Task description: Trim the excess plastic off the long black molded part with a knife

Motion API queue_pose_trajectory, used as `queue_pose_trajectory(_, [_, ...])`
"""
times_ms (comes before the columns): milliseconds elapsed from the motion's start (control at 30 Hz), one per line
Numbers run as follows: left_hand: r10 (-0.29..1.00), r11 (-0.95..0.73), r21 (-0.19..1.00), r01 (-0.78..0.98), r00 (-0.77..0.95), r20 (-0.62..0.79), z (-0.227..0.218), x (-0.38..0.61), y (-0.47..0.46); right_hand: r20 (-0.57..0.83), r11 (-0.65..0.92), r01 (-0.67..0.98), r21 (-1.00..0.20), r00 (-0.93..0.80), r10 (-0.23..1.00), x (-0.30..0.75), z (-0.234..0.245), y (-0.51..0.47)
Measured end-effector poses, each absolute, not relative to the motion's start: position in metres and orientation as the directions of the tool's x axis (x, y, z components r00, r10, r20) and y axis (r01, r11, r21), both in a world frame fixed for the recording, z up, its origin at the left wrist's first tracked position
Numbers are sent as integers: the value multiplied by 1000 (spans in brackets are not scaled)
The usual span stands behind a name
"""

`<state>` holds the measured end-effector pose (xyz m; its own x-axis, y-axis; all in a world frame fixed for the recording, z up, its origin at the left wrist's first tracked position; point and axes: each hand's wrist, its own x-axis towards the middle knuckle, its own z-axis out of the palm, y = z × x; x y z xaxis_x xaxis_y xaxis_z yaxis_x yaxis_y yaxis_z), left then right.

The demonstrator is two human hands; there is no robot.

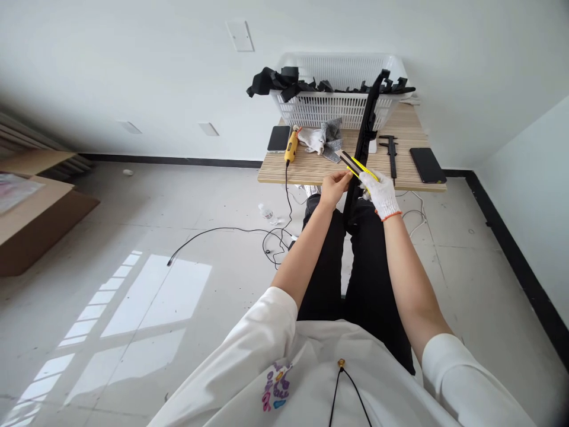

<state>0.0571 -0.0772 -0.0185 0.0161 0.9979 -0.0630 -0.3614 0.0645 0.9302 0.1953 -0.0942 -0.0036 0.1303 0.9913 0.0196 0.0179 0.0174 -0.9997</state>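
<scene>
Long black strip [368, 121] slants across the table [306, 173] at mid front edge, upper end before the white basket [322, 110] at the rear edge, lower end between the legs [324, 267]. Left hand [334, 188], bare, appears closed on the strip's left side; right hand [381, 193], gloved, is clamped on a yellow knife [359, 168] lying across the strip. Hands near each other, apart. Main hazard, as judged: bare fingers sit just beside the knife, so a slip on the narrow strip could cut them. Strip seems held only by hand and legs; uneven pressure might twist it. Secondary: cord [288, 196] of the yellow rotary tool [291, 147], near the front left corner, hangs over the edge; a snagged foot could drag the tool off.
</scene>
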Motion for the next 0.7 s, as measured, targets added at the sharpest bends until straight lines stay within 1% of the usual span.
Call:
queue_pose_trajectory(133, [998,60,955,-290,43,-49,-21,56,-75,52,46,75,-996,75,996,196,-1,-97])
queue_pose_trajectory(233, [995,67,968,-241,88,-47,-23,58,-73,37,31,111,-993,50,998,200,2,-101])
queue_pose_trajectory(333, [993,70,969,-236,112,-44,-24,62,-74,5,-1,115,-993,50,999,205,1,-104])
queue_pose_trajectory(467, [994,68,970,-234,99,-46,-26,66,-77,-20,-27,113,-993,62,998,208,-4,-102])
queue_pose_trajectory(700, [991,97,966,-241,115,-71,-23,53,-88,-25,-29,132,-991,29,999,208,1,-108])
